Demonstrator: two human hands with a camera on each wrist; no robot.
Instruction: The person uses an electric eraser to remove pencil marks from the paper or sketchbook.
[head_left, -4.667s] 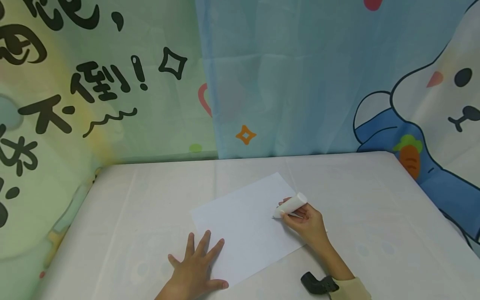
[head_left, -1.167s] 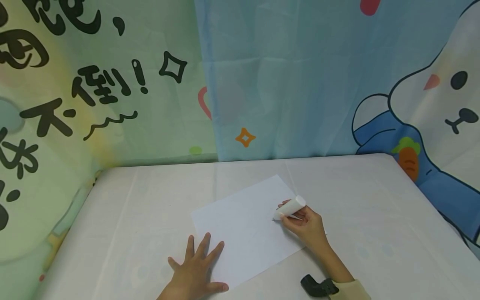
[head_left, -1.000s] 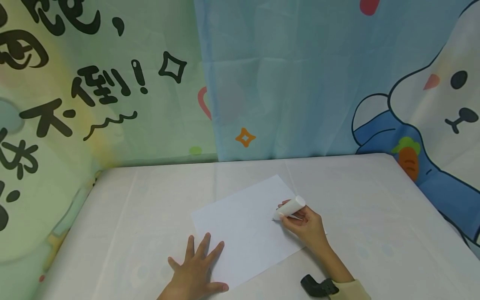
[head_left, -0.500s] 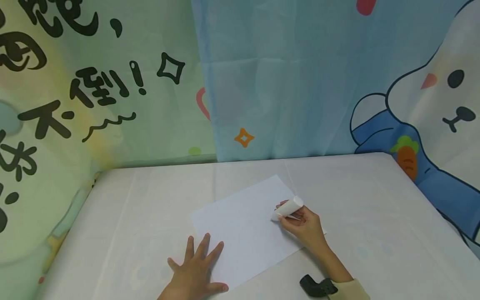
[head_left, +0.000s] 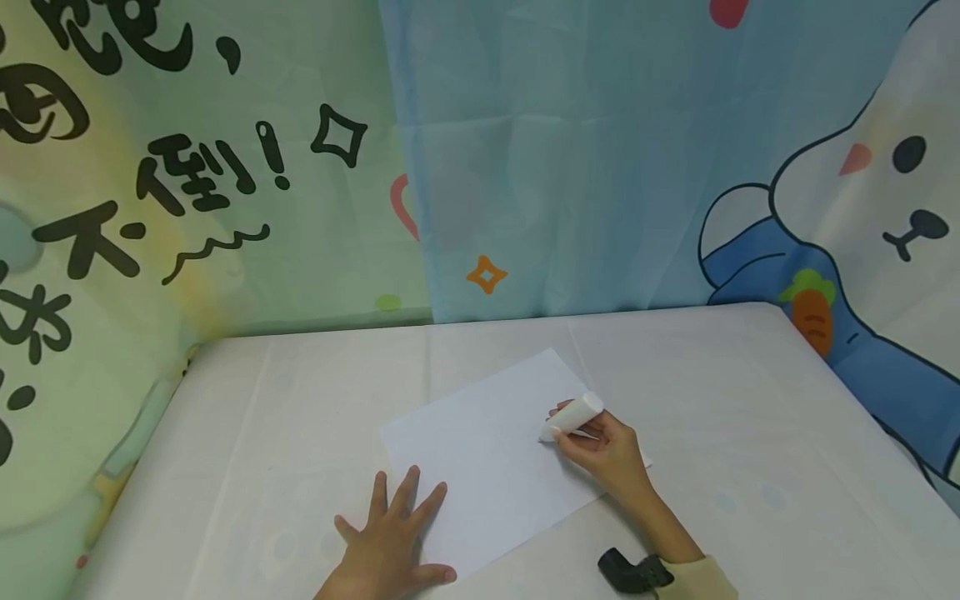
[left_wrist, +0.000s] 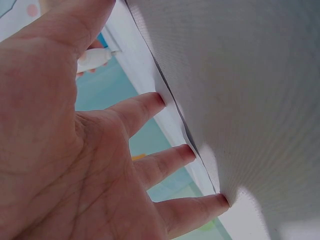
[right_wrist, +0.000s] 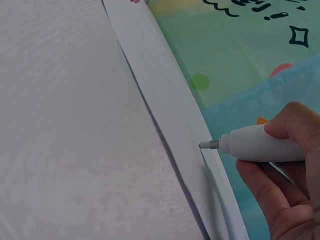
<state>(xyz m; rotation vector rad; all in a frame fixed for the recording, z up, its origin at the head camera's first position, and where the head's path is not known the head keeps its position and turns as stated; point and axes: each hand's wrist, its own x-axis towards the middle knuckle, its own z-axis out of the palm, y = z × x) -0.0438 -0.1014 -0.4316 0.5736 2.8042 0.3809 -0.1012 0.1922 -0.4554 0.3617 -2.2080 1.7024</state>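
Observation:
A blank white sheet of paper (head_left: 480, 450) lies aslant on the white-covered table. My left hand (head_left: 390, 537) rests palm down with spread, straight fingers at the sheet's lower left edge; the thumb and some fingertips are on it. In the left wrist view, the fingertips of the left hand (left_wrist: 120, 150) touch the surface at the paper's edge. My right hand (head_left: 611, 454) pinches a thick white pen-shaped tool (head_left: 576, 412) between thumb and fingers, tilted over the right part of the sheet. In the right wrist view the tool (right_wrist: 260, 142) has a narrow grey tip, at or close to the paper.
The white tablecloth (head_left: 300, 417) spreads around the sheet. A black strapped device (head_left: 633, 573) sits on my right wrist by a pale sleeve (head_left: 697, 579). Behind the table hangs a printed cloth (head_left: 562, 167) with characters and a cartoon animal.
My right hand and the white tool have shifted very slightly left over the paper. The view has drifted a little. My left hand has stayed in place.

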